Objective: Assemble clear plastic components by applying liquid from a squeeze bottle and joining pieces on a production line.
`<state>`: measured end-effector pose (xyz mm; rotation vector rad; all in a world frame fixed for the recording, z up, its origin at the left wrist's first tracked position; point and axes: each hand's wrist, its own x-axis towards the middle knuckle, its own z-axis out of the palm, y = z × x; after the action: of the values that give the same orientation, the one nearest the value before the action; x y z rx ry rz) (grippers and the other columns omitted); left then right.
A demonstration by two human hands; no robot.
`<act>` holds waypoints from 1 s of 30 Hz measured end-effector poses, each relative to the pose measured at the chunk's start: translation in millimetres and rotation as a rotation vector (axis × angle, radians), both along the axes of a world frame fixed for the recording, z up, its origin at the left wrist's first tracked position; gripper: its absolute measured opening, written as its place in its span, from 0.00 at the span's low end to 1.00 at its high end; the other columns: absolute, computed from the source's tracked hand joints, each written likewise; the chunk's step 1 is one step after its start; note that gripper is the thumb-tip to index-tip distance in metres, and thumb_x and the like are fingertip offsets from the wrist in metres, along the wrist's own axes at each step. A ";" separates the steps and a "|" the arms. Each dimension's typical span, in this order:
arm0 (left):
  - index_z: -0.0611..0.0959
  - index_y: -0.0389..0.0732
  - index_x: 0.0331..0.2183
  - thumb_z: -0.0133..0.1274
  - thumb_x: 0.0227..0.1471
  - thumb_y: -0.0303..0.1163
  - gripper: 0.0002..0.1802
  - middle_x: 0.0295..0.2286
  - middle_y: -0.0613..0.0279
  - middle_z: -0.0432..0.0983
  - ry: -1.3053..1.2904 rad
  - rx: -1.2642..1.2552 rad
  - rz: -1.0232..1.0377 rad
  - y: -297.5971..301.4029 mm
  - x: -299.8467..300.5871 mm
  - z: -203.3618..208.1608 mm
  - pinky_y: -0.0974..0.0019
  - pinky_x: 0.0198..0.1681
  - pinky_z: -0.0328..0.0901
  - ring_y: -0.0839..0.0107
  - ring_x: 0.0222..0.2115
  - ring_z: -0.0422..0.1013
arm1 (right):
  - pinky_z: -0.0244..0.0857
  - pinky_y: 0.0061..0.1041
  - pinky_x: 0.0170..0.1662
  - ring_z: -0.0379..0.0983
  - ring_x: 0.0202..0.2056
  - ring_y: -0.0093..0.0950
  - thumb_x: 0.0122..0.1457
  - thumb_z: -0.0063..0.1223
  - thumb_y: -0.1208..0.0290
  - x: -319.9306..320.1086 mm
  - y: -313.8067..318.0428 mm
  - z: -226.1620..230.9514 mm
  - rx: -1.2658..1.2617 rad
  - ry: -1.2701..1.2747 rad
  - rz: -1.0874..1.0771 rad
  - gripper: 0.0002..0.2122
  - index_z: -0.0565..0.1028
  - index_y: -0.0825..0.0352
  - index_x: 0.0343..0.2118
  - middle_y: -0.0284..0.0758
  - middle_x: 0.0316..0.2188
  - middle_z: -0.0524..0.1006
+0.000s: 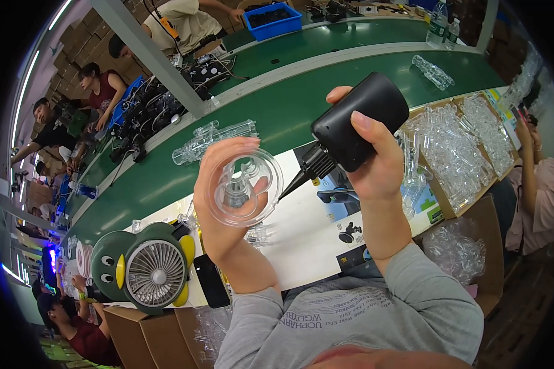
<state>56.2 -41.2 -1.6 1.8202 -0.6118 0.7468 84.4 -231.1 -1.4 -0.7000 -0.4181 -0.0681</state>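
Left of the clear piece (239, 200), a green fan (158, 273) sits on the worktop (151, 195); nearer the piece lies a dark phone (210, 283). The left hand (212, 212) has its fingers clamped on that piece, up above the worktop. Just right of the piece, a tilted black bottle (366, 120) points its nozzle (297, 183) at it; from here I can't tell whether they touch. The right hand (380, 163) has its fingers wrapped round the bottle. Well right of the piece, small parts (452, 154) lie heaped.

Black bottle (366, 123), colourless part (236, 187), green table (148, 197)
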 end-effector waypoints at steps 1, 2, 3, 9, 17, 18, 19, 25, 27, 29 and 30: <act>0.76 0.36 0.35 0.56 0.24 0.16 0.25 0.36 0.54 0.72 0.004 -0.001 -0.003 0.5 -0.5 0.6 0.64 0.44 0.63 0.63 0.39 0.68 | 0.71 0.24 0.35 0.72 0.32 0.27 0.50 0.47 0.74 -0.1 0.9 0.2 0.017 -0.002 0.000 0.17 0.62 0.70 0.43 0.44 0.40 0.68; 0.76 0.36 0.35 0.56 0.24 0.16 0.25 0.36 0.54 0.72 0.004 0.000 -0.002 1.8 -0.3 0.7 0.64 0.44 0.63 0.63 0.39 0.68 | 0.71 0.24 0.35 0.72 0.32 0.27 0.50 0.47 0.74 -0.1 1.2 0.4 0.018 -0.002 0.001 0.17 0.62 0.70 0.43 0.44 0.40 0.68; 0.75 0.36 0.35 0.56 0.27 0.18 0.24 0.36 0.53 0.72 -0.020 0.035 0.005 3.9 0.5 0.6 0.65 0.43 0.63 0.64 0.38 0.69 | 0.71 0.24 0.35 0.72 0.32 0.27 0.50 0.47 0.74 0.0 1.2 0.6 0.016 -0.011 0.002 0.17 0.62 0.69 0.43 0.44 0.40 0.68; 0.76 0.36 0.34 0.56 0.24 0.16 0.25 0.35 0.55 0.72 -0.026 0.011 -0.015 2.6 -0.5 1.1 0.65 0.42 0.63 0.63 0.38 0.68 | 0.71 0.24 0.35 0.72 0.32 0.27 0.50 0.47 0.74 0.3 -0.3 1.1 0.015 -0.016 0.009 0.17 0.61 0.69 0.44 0.44 0.40 0.68; 0.76 0.36 0.35 0.56 0.24 0.16 0.26 0.35 0.55 0.72 -0.025 0.026 -0.008 2.2 -1.7 0.3 0.65 0.41 0.62 0.64 0.38 0.68 | 0.70 0.25 0.36 0.71 0.33 0.27 0.50 0.46 0.75 0.4 -3.1 0.0 0.019 0.000 0.015 0.17 0.61 0.68 0.44 0.45 0.40 0.68; 0.76 0.36 0.35 0.56 0.24 0.16 0.25 0.35 0.55 0.72 -0.026 0.028 -0.010 2.1 -1.6 -0.1 0.65 0.41 0.62 0.64 0.38 0.68 | 0.70 0.25 0.36 0.71 0.33 0.27 0.50 0.47 0.75 0.6 -2.9 -0.1 0.028 -0.005 0.009 0.17 0.61 0.68 0.44 0.44 0.40 0.68; 0.76 0.36 0.34 0.56 0.24 0.16 0.25 0.35 0.56 0.72 -0.027 0.032 -0.011 2.5 -1.6 0.1 0.65 0.41 0.63 0.64 0.38 0.68 | 0.70 0.25 0.36 0.71 0.33 0.27 0.50 0.47 0.75 1.0 -2.4 0.2 0.038 -0.010 0.003 0.17 0.61 0.68 0.44 0.44 0.40 0.68; 0.75 0.35 0.35 0.56 0.28 0.21 0.22 0.34 0.54 0.70 -0.041 0.076 0.019 2.6 -3.8 0.7 0.68 0.40 0.64 0.65 0.35 0.70 | 0.70 0.25 0.36 0.72 0.33 0.28 0.50 0.48 0.74 0.2 -3.1 0.1 0.054 -0.039 -0.023 0.17 0.62 0.68 0.43 0.44 0.40 0.68; 0.76 0.35 0.35 0.57 0.27 0.19 0.23 0.34 0.55 0.70 -0.034 0.061 0.014 2.3 -3.8 1.2 0.67 0.39 0.64 0.65 0.36 0.69 | 0.70 0.25 0.36 0.72 0.33 0.28 0.50 0.48 0.74 1.5 -3.5 -0.3 0.044 -0.046 -0.024 0.17 0.62 0.68 0.43 0.43 0.40 0.69; 0.77 0.36 0.34 0.57 0.25 0.18 0.25 0.35 0.55 0.70 -0.028 0.046 0.009 2.2 -4.2 1.2 0.67 0.39 0.64 0.65 0.36 0.68 | 0.70 0.24 0.36 0.72 0.33 0.28 0.50 0.48 0.74 1.6 -4.1 -0.5 0.034 -0.053 -0.024 0.16 0.62 0.68 0.43 0.43 0.40 0.69; 0.77 0.36 0.34 0.57 0.25 0.18 0.25 0.34 0.55 0.70 -0.026 0.042 0.007 2.5 -4.1 1.2 0.67 0.39 0.64 0.65 0.36 0.68 | 0.70 0.24 0.36 0.72 0.33 0.28 0.50 0.48 0.74 1.5 -4.3 -0.4 0.032 -0.047 -0.018 0.16 0.62 0.68 0.43 0.43 0.40 0.68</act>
<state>52.1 -38.7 -0.3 1.8546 -0.6423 0.7686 86.0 -235.4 -1.8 -0.6715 -0.4554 -0.1080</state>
